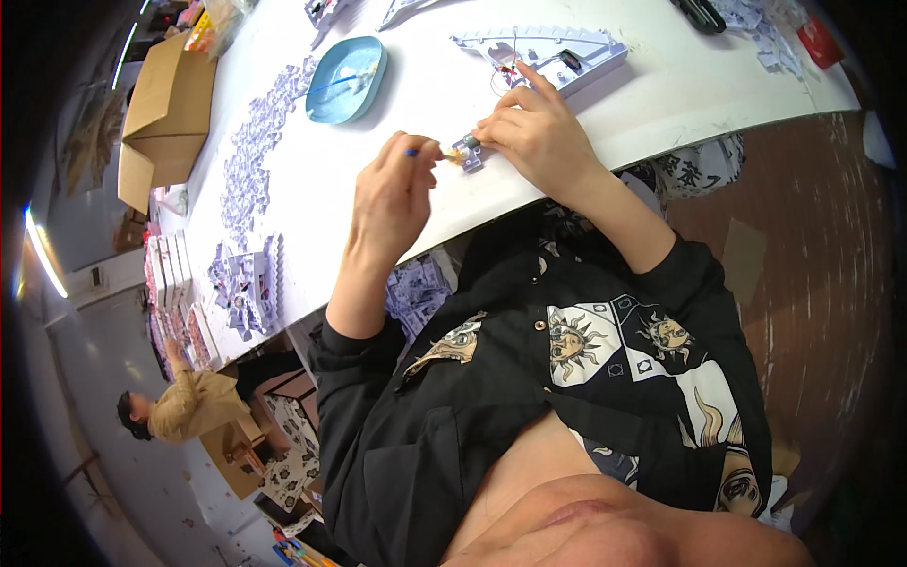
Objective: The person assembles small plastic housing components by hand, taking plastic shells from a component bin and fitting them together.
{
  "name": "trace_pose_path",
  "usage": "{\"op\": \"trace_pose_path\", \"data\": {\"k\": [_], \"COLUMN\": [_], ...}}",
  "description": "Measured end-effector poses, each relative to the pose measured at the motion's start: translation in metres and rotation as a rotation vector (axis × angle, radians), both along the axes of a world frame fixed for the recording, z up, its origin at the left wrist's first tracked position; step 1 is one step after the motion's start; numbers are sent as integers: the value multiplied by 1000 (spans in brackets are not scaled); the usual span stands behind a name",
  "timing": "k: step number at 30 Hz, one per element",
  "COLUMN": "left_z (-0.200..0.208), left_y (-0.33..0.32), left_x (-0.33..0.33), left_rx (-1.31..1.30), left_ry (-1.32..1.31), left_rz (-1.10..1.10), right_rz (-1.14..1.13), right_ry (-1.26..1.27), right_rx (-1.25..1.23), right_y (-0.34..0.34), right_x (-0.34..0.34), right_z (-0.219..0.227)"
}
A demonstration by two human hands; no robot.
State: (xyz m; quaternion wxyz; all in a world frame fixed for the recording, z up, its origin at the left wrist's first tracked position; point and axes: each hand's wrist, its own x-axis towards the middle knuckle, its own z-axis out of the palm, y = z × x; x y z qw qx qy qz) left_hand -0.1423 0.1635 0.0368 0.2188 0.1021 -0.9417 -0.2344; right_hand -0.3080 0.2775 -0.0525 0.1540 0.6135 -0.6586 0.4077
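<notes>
My left hand [392, 194] is closed round a thin brush with a blue handle [410, 153]. The brush's yellowish tip [453, 156] meets a small lilac plastic part [470, 159] near the table's front edge. My right hand [543, 137] pinches a small dark greenish-grey cylinder [471, 141] at that part, the fingers partly covering it. Just beyond the right hand lies a long lilac plastic housing [593, 68] with a toothed edge, thin wires and a black piece inside. A blue dish [324, 111] holding whitish matter and a blue stick stands farther off to the left.
Several small lilac parts [250, 156] spread along the white table [416, 80]. Assembled lilac pieces [248, 288] lie at the left edge, near an open cardboard box [170, 104]. A red object [819, 42] sits far right. Another person [203, 402] works at the left.
</notes>
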Motion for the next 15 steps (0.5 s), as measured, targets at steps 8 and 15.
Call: {"op": "trace_pose_path", "data": {"k": [8,15], "left_z": [9,10], "left_y": [-7,-93], "left_x": [5,18], "left_rx": [34,295], "left_ry": [12,473], "left_rz": [12,467], "right_rz": [48,44], "right_ry": [-18,-73], "right_rx": [-64,-67], "right_y": [-6,-3], "right_x": [-1,1], "right_z": [1,5]}}
